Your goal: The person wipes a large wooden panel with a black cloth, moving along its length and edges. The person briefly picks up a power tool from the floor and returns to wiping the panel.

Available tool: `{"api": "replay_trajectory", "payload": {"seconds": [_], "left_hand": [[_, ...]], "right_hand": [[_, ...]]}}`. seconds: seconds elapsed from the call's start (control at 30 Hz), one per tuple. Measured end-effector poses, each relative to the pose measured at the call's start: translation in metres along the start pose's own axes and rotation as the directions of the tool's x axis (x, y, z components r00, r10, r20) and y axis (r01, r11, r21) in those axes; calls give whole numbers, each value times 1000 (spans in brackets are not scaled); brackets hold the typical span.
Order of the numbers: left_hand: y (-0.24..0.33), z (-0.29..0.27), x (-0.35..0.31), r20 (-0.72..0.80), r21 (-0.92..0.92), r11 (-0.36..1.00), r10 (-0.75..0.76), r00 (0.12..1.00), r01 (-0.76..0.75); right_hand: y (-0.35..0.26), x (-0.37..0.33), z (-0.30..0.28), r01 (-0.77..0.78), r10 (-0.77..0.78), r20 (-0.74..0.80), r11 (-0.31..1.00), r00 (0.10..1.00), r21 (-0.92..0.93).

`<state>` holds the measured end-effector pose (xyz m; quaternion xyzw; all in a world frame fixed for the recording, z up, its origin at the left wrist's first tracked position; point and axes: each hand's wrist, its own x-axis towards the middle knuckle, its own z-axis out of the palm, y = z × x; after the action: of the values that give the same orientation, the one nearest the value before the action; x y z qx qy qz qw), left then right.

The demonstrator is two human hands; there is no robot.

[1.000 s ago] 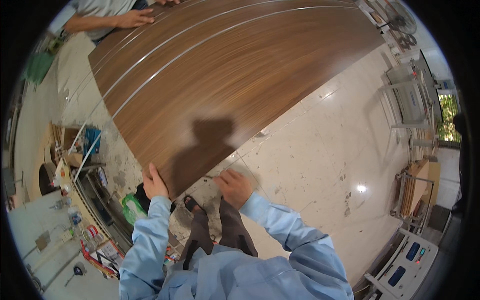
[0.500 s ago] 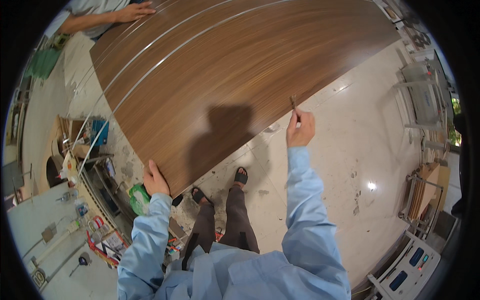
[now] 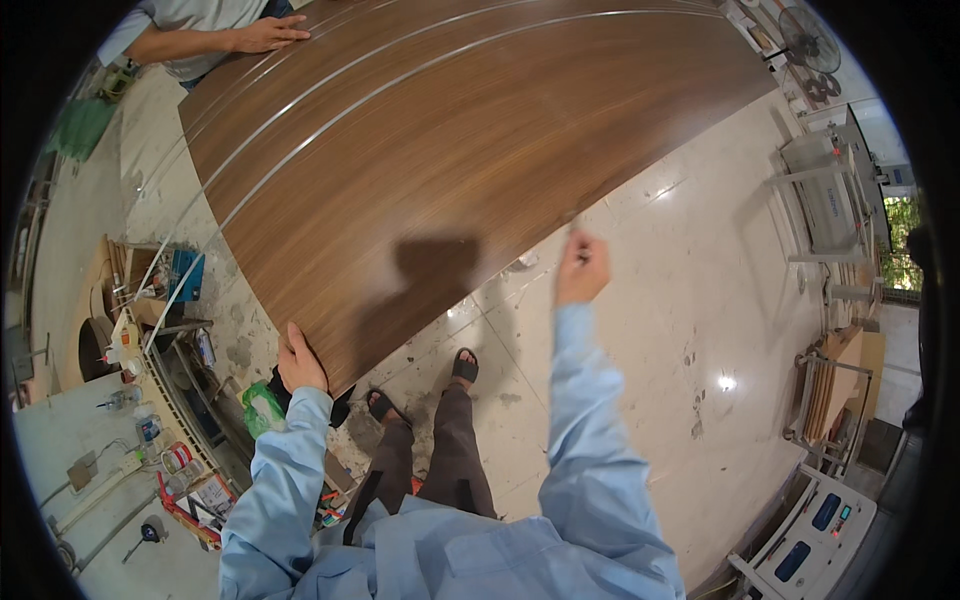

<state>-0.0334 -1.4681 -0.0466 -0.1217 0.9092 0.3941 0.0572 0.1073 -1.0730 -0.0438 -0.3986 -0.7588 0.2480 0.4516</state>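
A large brown wood-grain panel [image 3: 450,170] stretches in front of me, with long pale metal strips [image 3: 330,130] lying across its far part. My left hand [image 3: 302,362] grips the panel's near left corner. Just off the panel's near right edge, my right hand [image 3: 584,266] is closed around a small, thin brownish piece. Motion blurs this hand, and most of the piece is hidden in the fingers.
At the far left, another person's hand [image 3: 272,34] rests on the panel. A cluttered bench [image 3: 110,470] with tools stands to my left, near a green bag [image 3: 262,410]. At right are a wheeled rack [image 3: 825,400], a white machine [image 3: 815,525] and a fan [image 3: 808,40].
My right hand has come slightly left and nearer to me, off the panel's edge, and the small piece now shows less. My left hand stays at the corner. The whole view has shifted a little.
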Motion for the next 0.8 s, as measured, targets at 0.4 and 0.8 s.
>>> {"api": "replay_trajectory", "payload": {"seconds": [0.4, 0.8], "left_hand": [[-12, 0, 6, 31, 7, 999, -53, 998, 53], [-11, 4, 5, -17, -20, 1000, 6, 1000, -6]], "right_hand": [[-5, -28, 5, 241, -243, 89, 970, 966, 30], [-9, 4, -3, 329, -275, 251, 921, 928, -209]]}}
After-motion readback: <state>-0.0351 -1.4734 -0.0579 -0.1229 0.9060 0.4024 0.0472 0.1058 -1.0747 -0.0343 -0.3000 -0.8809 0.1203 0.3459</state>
